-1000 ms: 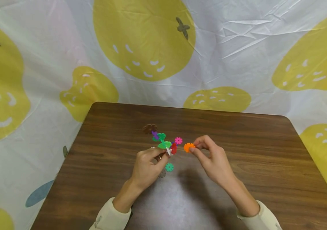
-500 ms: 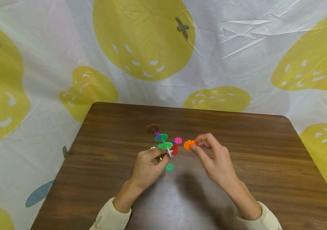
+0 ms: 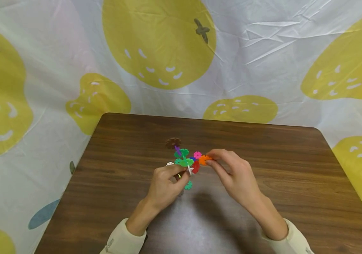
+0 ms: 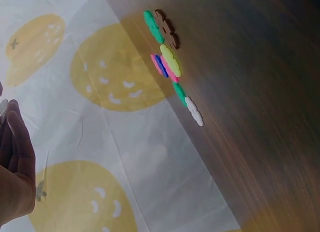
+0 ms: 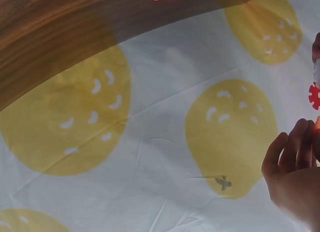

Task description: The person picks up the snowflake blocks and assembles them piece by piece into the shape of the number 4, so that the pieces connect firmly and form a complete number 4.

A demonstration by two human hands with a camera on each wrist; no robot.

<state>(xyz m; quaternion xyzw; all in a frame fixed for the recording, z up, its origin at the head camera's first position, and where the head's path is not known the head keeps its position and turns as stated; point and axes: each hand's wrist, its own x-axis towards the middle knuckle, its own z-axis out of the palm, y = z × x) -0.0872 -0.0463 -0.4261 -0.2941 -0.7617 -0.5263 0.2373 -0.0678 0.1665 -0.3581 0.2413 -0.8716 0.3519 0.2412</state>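
Note:
My left hand (image 3: 167, 183) pinches a white notched disc (image 3: 190, 169) that belongs to a chain of interlocking snowflake discs held above the table. Along the chain run a red disc (image 3: 195, 166), a light green disc (image 3: 186, 162), a darker green disc (image 3: 182, 153), a purple disc (image 3: 177, 150) and a brown disc (image 3: 172, 143) at the far end. Between thumb and index finger, my right hand (image 3: 236, 176) grips an orange disc (image 3: 204, 160), its edge right beside the red one. In the right wrist view the red disc (image 5: 314, 96) shows at the frame's edge, near the fingers.
Loose discs lie on the brown wooden table (image 3: 282, 169), partly behind the hands: a pink disc (image 3: 197, 155), a green disc (image 3: 188, 185) and a white disc (image 3: 170, 163). The left wrist view shows a yellow disc (image 4: 170, 61) among several others. A fruit-patterned cloth (image 3: 244, 53) hangs behind the table.
My right hand has brought the orange disc left, up to the red disc. The chain in my left hand has shifted slightly to the right.

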